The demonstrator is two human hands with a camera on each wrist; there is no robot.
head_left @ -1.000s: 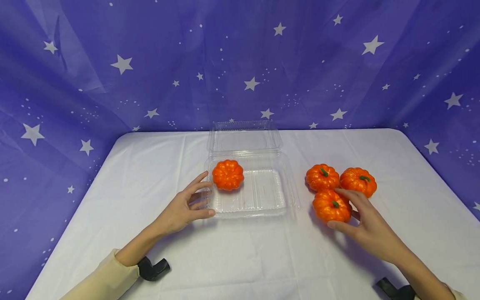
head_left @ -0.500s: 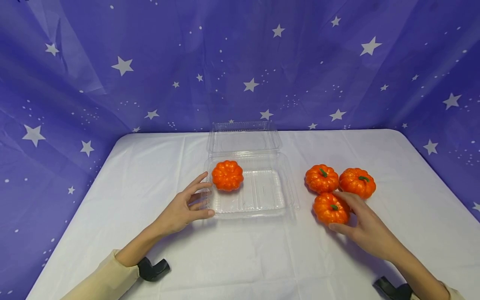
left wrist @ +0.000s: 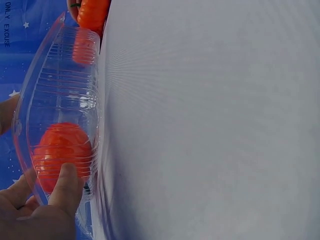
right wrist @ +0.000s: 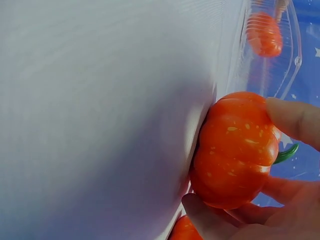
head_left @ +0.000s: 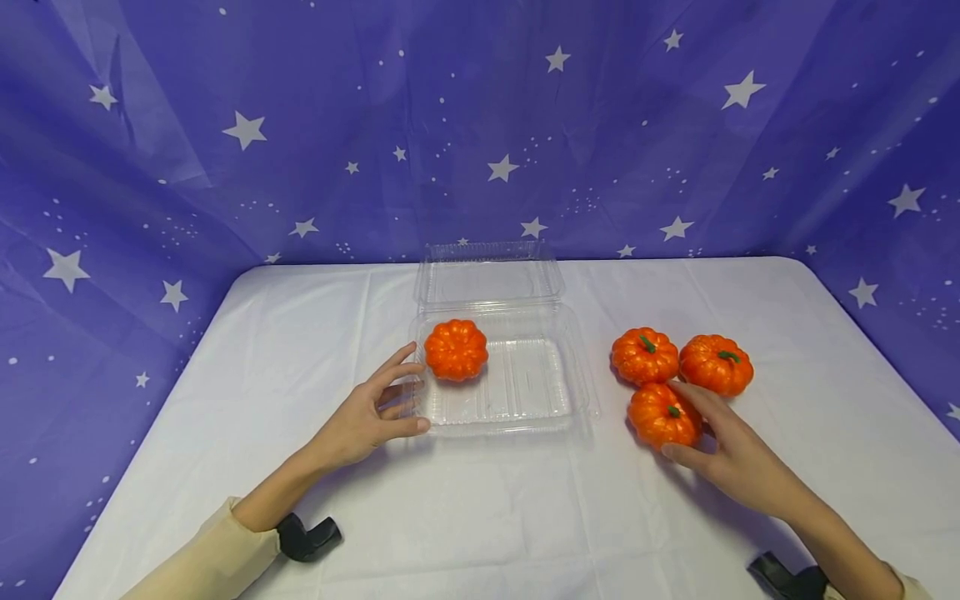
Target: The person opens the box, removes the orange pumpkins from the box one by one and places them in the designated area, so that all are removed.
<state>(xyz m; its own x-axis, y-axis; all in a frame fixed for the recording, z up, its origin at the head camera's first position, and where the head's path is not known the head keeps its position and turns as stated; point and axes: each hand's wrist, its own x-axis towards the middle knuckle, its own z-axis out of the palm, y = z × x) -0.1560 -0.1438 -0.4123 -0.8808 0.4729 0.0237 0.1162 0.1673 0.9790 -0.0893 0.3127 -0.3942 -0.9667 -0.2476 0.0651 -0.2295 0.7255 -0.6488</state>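
Presently, my right grip (head_left: 738, 457) is curled round the front miniature pumpkin (head_left: 660, 418); the clear clamshell (head_left: 525, 383) lies leftward, nearer my left grip (head_left: 367, 421), fingers spread, touching its left side.

Draped in creased white cloth (head_left: 225, 375): the desk (head_left: 487, 517). On it, against the left grip (head_left: 369, 423), a clear open box (head_left: 517, 392) with lid (head_left: 487, 282) folded back beyond that grip. Inside the right grip (head_left: 738, 454), seemingly resting on the desk, an orange pumpkin (head_left: 660, 417). Just beyond this grip, a second pumpkin (head_left: 716, 367); beyond and leftward, a third pumpkin (head_left: 643, 360).
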